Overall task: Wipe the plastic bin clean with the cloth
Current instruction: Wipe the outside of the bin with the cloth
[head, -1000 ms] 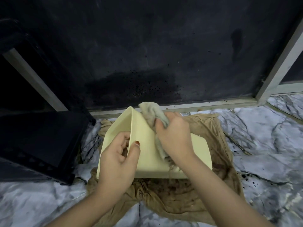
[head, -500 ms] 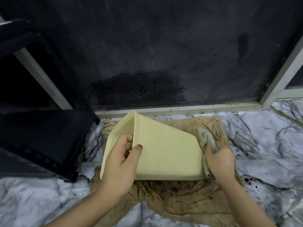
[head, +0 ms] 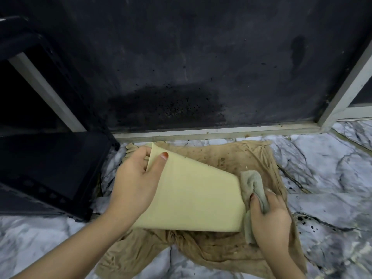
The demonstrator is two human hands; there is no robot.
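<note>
A pale yellow plastic bin (head: 193,194) lies tipped on its side over a stained brown cloth spread on the marble floor. My left hand (head: 134,184) grips the bin's rim at its upper left corner, thumb on the outer face. A bunched grey-green cloth (head: 254,186) is pressed against the bin's right end by my right hand (head: 269,214), which is closed around it. The inside of the bin is hidden.
The stained brown cloth (head: 231,156) covers the floor under the bin. A black crate (head: 46,170) stands at the left, close to my left hand. A dark spattered wall panel (head: 181,77) with a pale frame (head: 221,130) rises right behind. Marble floor (head: 332,178) extends to the right.
My right hand has carried the grey cloth from the bin's top ridge down to its right end. My left hand has shifted up to the bin's upper corner, and the bin has tilted flatter.
</note>
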